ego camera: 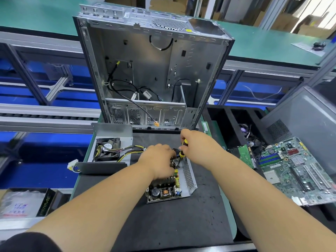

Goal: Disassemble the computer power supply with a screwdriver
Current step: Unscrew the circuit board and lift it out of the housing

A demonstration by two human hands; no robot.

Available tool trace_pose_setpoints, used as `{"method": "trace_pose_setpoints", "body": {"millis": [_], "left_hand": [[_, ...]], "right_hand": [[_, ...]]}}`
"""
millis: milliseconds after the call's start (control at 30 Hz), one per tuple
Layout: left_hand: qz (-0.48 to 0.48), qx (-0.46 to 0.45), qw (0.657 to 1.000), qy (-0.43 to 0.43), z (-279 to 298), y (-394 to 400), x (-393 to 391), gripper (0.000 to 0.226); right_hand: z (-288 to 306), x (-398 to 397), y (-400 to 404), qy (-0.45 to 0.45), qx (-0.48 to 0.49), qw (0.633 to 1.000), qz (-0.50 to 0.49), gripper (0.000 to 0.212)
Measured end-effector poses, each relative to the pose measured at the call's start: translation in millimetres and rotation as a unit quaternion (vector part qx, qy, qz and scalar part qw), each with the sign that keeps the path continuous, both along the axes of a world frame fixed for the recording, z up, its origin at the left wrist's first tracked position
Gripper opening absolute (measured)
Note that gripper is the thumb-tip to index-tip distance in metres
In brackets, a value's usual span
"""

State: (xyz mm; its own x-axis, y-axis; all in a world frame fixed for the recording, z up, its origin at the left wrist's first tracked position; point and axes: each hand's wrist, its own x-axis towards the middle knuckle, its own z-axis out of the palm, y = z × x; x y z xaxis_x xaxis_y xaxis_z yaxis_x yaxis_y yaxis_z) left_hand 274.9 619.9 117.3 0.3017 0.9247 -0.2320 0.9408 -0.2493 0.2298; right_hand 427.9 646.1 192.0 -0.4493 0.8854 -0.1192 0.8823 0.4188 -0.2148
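Observation:
The opened power supply [189, 176] lies on the black mat, its circuit board [164, 192] bare in a perforated metal shell. My left hand [158, 160] grips the far part of the board, fingers curled over the components. My right hand [195, 145] holds a yellow-and-black screwdriver [181, 153], whose tip points down into the board's far end beside my left fingers. The removed cover [112, 130] with its black fan [108, 149] and yellow-black cable bundle [131, 150] lies to the left.
An empty computer case [154, 70] stands upright just behind the mat [163, 224]. A green motherboard [298, 170] and black bins [227, 128] with parts sit at the right. A grey panel [305, 115] leans at far right. A box [27, 202] lies at lower left.

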Motion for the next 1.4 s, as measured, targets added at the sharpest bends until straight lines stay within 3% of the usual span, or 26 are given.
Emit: {"method": "trace_pose_setpoints", "body": {"millis": [133, 333, 533, 667, 767, 900, 1100, 1233, 1400], "left_hand": [[0.002, 0.005, 1.0, 0.0, 0, 0, 0, 0.057], [0.0, 0.003, 1.0, 0.003, 0, 1, 0, 0.057], [0.003, -0.003, 1.0, 0.0, 0, -1, 0, 0.054], [0.003, 0.003, 1.0, -0.002, 1, 0, 0, 0.056], [0.001, 0.006, 1.0, -0.002, 1, -1, 0, 0.057], [-0.001, 0.008, 1.0, 0.002, 0, 0, 0, 0.057], [0.003, 0.011, 1.0, -0.002, 0, -1, 0, 0.049], [0.004, 0.0, 1.0, -0.004, -1, 0, 0, 0.054], [0.0, -0.002, 1.0, -0.002, -1, 0, -1, 0.055]], "right_hand": [[5, 2, 0, 0.0, -0.012, 0.999, 0.04, 0.01], [10, 2, 2, -0.022, -0.026, 0.994, 0.105, 0.02], [-4, -1, -1, -0.093, 0.085, 0.99, 0.068, 0.038], [-7, -4, -2, -0.135, 0.131, 0.982, 0.02, 0.036], [-7, -4, -1, -0.089, 0.082, 0.992, 0.023, 0.023], [-4, -2, -3, -0.009, 0.019, 1.0, 0.021, 0.021], [-4, 1, -3, -0.043, 0.036, 0.998, 0.026, 0.012], [-7, 3, -3, -0.092, 0.095, 0.991, 0.022, 0.038], [-11, -1, -2, -0.039, 0.043, 0.998, -0.002, 0.026]]}}
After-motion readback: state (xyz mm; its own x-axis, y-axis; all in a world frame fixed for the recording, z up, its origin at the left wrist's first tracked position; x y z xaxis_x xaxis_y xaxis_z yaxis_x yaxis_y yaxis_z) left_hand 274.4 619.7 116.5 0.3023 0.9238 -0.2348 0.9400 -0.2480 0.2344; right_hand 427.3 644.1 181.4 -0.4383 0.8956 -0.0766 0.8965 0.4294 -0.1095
